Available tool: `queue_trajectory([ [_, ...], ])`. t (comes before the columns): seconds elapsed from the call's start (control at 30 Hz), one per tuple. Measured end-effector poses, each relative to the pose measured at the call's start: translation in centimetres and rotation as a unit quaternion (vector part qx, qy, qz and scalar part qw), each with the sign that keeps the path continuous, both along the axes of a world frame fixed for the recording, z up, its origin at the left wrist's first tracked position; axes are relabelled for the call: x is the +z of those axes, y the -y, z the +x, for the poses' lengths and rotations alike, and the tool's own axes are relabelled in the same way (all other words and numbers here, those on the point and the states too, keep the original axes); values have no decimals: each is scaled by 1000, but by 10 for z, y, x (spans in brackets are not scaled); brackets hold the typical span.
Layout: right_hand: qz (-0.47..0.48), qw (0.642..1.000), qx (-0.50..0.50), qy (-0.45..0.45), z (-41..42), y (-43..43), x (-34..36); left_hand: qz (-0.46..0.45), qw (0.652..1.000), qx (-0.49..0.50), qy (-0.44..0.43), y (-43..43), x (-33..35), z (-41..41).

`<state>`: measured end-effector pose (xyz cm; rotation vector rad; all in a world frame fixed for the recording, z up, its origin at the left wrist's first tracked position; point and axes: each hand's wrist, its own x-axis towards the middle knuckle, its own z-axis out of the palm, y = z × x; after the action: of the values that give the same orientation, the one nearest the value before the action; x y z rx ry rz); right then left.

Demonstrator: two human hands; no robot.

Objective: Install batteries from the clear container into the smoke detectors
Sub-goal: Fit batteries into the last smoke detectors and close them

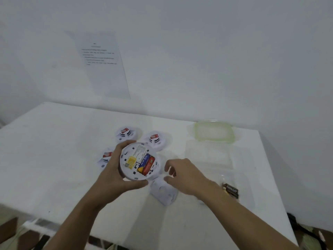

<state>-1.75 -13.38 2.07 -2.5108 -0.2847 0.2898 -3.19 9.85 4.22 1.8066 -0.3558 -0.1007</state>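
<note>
Fingers point(122, 145) of the left hand point(111, 171) curl round a round white plastic smoke detector point(126, 168), its open back showing two batteries point(146, 164) seated. The right hand point(183, 175) hovers beside it, fingers loosely apart and empty. Its white cover point(163, 193) lies unfitted on the desk point(54, 159). Three more detectors point(155, 139) sit face-up behind, likely pending, and dark batteries point(231, 191) lie in the clear container point(247, 184).

1. Soft, flat, greyish light; the table point(54, 159) looks pretty washed out.
2. Shadows on it are faint.
3. Bit of smear on the right hand point(182, 175), and the wall sheet point(100, 65) text is unreadable.
4. Edges bend, wide-angle.
</note>
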Motion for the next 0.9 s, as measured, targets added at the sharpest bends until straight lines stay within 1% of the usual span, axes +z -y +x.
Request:
queue_trajectory([
  [0.07,-108,993,28,-35,4,-19,-2,0,1000,-6,-2,-14,-3,7],
  [0.1,-143,988,29,-48,4,-28,-2,2,1000,-10,-6,-20,-4,10],
  [0.23,-215,974,14,-71,3,-50,-5,14,999,-40,-14,-46,-6,26],
  [0.47,-235,964,-39,-119,8,-68,-5,35,994,-102,-4,-70,-7,51],
  [0.53,-201,970,-45,-127,11,-74,2,37,993,-109,-6,-77,-7,57],
  [0.6,-133,981,-55,-127,13,-78,17,42,992,-118,-5,-85,-6,63],
  [0.63,-86,988,-68,-109,14,-80,27,43,992,-120,-3,-89,-6,66],
  [0.7,20,992,-115,-40,15,-87,44,40,992,-118,-4,-97,-8,72],
  [0.77,105,980,-162,57,17,-98,51,37,993,-114,-8,-102,-9,76],
  [0.83,131,964,-174,155,20,-113,51,34,993,-114,-3,-103,-10,79],
  [0.9,96,952,-160,242,24,-129,45,31,993,-116,9,-101,-10,82],
])
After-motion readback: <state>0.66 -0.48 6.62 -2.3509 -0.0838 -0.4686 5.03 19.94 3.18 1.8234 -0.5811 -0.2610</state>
